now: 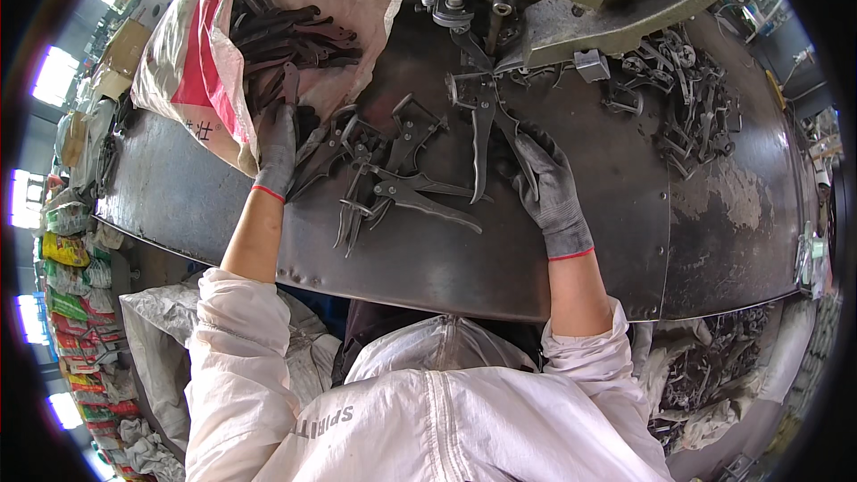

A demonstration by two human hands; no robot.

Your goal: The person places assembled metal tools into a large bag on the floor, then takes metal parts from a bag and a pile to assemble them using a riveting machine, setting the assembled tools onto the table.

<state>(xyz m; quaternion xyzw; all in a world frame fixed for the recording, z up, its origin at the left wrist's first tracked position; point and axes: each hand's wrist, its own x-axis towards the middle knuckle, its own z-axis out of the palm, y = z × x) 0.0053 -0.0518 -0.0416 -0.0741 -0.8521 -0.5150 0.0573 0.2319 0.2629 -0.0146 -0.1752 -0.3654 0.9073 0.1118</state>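
My right hand (546,183), in a grey glove with a red cuff edge, is closed round one handle of a plier-like metal tool (483,129). The tool's jaw end sits under the machine's head, and its other handle points toward me. At the mouth of a white and red woven sack (210,71), my left hand (278,150), gloved alike, is closed on a flat dark metal handle (290,87). Its fingertips are partly hidden. Many similar loose handles (299,38) lie inside the sack. Several plier-like tools (406,187) are heaped between my hands.
A heavy green-grey machine (571,9) stands over the far middle of the dark metal table (616,214). More metal tools and parts (687,98) are piled at the right. The table's front edge curves before me. Colourful bags (71,303) are stacked at the left.
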